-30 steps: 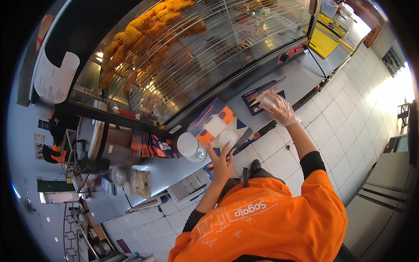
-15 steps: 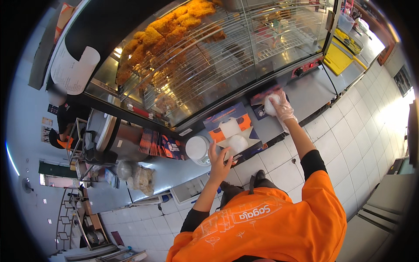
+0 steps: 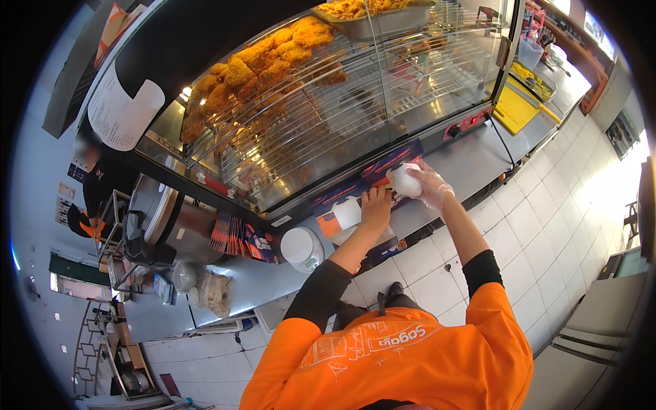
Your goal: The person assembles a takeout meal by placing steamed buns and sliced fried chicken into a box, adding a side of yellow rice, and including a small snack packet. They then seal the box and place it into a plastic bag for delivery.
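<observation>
My gloved right hand [image 3: 432, 188] is wrapped around one white paper-wrapped bundle [image 3: 407, 182], held just above the steel tabletop [image 3: 471, 160] in front of the warmer. My bare left hand [image 3: 376, 208] lies flat on an orange-and-white box [image 3: 342, 215], fingers together. The bundle looks light and soft; grip its sides gently. Count: one bundle, one box, one white lidded tub [image 3: 301, 247].

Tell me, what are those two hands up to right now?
Right hand, gloved, holds a white wrapped bundle. Left hand, bare, rests on the counter by a white carton. Nothing blocking.
</observation>
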The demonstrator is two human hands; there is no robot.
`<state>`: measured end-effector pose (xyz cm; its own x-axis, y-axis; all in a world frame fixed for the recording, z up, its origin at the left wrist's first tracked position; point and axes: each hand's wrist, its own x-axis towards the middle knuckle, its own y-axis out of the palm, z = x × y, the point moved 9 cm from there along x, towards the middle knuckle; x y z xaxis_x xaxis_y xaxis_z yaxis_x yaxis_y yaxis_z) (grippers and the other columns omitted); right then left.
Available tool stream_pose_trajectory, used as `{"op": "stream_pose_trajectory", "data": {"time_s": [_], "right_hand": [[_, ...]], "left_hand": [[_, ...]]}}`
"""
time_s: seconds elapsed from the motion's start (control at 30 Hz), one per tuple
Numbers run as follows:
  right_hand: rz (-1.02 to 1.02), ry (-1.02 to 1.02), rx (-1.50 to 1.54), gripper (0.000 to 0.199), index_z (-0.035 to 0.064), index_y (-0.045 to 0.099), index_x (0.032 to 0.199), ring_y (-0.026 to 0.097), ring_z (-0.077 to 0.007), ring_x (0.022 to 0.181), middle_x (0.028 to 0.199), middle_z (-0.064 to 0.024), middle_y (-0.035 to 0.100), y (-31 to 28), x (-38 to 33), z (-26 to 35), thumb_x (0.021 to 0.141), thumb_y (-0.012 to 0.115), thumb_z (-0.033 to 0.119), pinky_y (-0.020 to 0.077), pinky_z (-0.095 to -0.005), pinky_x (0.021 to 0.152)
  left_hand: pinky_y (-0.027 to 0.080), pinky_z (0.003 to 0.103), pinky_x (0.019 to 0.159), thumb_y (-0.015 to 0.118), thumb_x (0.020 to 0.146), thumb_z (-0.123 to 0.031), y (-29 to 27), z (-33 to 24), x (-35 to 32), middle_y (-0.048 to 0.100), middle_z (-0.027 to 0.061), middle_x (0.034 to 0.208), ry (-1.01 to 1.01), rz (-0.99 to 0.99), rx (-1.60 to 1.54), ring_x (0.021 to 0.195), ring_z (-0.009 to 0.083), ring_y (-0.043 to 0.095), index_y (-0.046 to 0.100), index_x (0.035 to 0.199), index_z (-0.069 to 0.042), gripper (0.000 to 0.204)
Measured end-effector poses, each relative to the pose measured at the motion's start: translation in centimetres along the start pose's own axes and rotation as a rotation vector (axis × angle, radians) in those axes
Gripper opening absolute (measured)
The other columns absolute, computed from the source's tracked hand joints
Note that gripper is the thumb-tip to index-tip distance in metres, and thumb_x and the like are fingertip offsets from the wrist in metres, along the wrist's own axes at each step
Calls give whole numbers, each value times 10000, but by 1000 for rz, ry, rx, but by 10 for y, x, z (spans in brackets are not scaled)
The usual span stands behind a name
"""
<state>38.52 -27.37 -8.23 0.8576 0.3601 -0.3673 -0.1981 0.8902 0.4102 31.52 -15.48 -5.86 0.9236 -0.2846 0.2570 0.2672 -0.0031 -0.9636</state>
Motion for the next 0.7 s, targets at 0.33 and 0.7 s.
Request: {"op": "stream_pose_trajectory", "data": {"time_s": [0.33, 0.7], "right_hand": [[122, 47, -1423, 543, 212, 496, 1344, 558, -367, 1214, 1273, -210, 602, 24, -5, 8, 863, 677, 385, 433, -423, 1025], [-334, -413, -1251, 222, 136, 672, 1118, 657, -310, 963, 1075, -101, 690, 55, -128, 28, 935, 593, 233, 535, -407, 840]], "left_hand": [[313, 450, 936, 617, 808, -175, -19, -24, -36, 510, 8, 1227, 202, -215, 0, 1175, 231, 470, 596, 1196, -192, 388], [155, 509, 1135, 626, 920, -234, -205, 231, -138, 154, 256, 1480, -690, -1018, -469, 1374, 405, 219, 173, 1487, 40, 776]]}}
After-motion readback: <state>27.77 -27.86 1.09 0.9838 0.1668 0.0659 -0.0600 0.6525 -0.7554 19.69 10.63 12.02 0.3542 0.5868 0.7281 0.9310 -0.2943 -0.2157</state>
